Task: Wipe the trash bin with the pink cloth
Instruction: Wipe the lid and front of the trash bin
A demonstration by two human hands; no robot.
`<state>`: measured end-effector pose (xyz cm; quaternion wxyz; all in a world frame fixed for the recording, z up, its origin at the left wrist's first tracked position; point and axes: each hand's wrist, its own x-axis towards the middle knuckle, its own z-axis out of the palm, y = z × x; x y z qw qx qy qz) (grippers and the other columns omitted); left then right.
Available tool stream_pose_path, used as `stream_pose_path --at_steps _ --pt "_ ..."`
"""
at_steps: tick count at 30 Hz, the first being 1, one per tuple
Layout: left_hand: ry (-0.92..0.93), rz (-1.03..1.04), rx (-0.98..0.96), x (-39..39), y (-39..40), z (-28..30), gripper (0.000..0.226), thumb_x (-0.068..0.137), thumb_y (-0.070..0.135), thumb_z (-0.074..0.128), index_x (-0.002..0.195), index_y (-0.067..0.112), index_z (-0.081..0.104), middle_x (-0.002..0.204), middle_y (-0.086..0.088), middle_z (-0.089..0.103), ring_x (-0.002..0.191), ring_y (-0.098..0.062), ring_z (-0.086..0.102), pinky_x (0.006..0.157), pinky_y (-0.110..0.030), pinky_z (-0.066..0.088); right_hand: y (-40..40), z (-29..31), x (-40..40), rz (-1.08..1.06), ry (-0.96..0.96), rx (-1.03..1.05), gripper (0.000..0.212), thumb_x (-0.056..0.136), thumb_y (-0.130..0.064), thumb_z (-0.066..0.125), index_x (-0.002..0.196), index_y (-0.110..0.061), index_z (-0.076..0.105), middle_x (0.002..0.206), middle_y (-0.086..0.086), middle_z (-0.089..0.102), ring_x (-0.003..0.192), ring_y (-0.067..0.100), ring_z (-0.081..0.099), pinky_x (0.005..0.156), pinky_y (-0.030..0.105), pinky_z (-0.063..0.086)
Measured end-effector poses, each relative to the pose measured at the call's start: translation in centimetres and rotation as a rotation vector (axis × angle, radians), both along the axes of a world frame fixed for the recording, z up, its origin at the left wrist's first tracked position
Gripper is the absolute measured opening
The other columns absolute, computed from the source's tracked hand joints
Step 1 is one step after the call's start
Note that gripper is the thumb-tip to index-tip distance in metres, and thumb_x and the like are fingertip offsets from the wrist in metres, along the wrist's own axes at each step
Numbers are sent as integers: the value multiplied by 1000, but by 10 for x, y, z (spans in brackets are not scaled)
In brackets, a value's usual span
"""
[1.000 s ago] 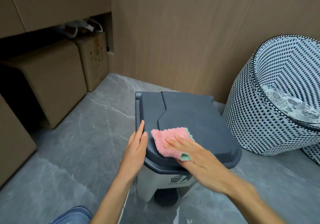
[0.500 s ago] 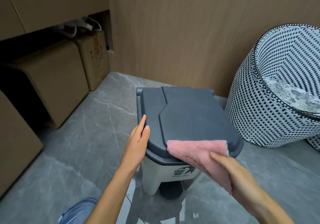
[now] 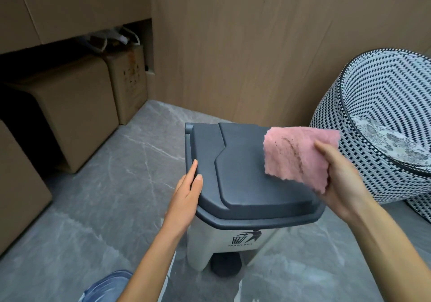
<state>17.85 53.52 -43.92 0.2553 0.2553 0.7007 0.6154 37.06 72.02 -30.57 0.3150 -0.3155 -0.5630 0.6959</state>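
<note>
Centre of frame: trash bin (image 3: 242, 208), pale body, dark grey lid closed, standing on grey marbled floor (image 3: 93, 208). Left hand (image 3: 186, 199) laid flat against lid's left edge, fingers (image 3: 193, 171) stretched out and released, gripping nothing. Right of centre: right hand (image 3: 342, 182) raised above lid's right side, fingers clenched on pink cloth (image 3: 296, 154), thumb across its front; dark smudges showing on cloth, cloth apart from lid. Far right: black-and-white woven basket (image 3: 373, 115). Upper left: cardboard boxes (image 3: 77, 112) against wood-panelled wall.
</note>
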Motion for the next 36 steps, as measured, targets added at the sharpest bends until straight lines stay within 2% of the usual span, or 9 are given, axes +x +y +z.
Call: stream_pose_path --at_steps 4,7,10,12,15,21,28,33,36 --pt "-1 9 11 -1 1 -2 49 100 48 36 147 52 25 156 20 31 145 -2 28 123 -35 22 22 -13 -80 46 -244 173 47 103 -39 51 132 -5 62 142 22 61 127 37 62 108 49 49" --pt "2 12 7 -3 3 -6 48 99 50 36 146 54 25 150 21 33 139 2 30 115 -27 24 19 -33 -129 192 -544 448 39 104 -45 42 113 -22 71 136 19 65 113 31 64 90 35 49" --pt "1 14 10 -5 5 -10 49 99 50 37 146 54 26 147 23 34 134 3 32 111 -25 25 5 -41 -156 323 -681 742 33 101 -63 29 111 -55 59 128 -6 61 116 25 56 81 29 43" --pt "-5 20 12 -6 6 -12 48 98 51 37 145 55 27 145 23 35 133 3 33 109 -25 26 2 -47 -163 444 -720 969 31 105 -54 30 119 -44 56 130 -4 57 129 28 47 97 36 44" --pt "13 36 -4 -5 8 -13 48 95 57 34 143 60 26 139 25 37 134 0 36 108 -27 27 1 -49 -161 570 -867 1206 50 107 -28 33 157 -25 29 163 6 31 153 28 19 125 45 22" --pt "59 43 -67 -5 6 -9 45 82 70 24 127 75 17 149 22 38 140 -6 37 119 -51 28 -17 -44 -135 595 -829 1364 53 106 -24 33 158 -25 26 152 6 43 145 27 29 115 35 27" --pt "-115 42 141 -6 4 -15 47 97 57 35 142 48 42 151 19 44 139 0 40 123 -38 29 -59 -48 -104 628 -659 1373 43 109 -22 35 152 -23 39 145 -6 48 142 15 33 113 28 34" --pt "-155 76 117 -11 2 -16 43 96 61 31 129 50 57 141 17 58 133 -3 50 115 -30 36 -80 -65 -57 642 -691 1422 57 103 -32 32 160 -21 32 169 -10 22 155 0 1 127 21 -4" --pt "-118 95 89 -12 4 -14 45 99 56 31 134 42 54 144 11 55 130 -3 50 106 -23 36 -86 -78 -35 629 -780 1525 64 102 -44 21 163 -25 17 171 -13 6 158 9 -6 129 36 -2"
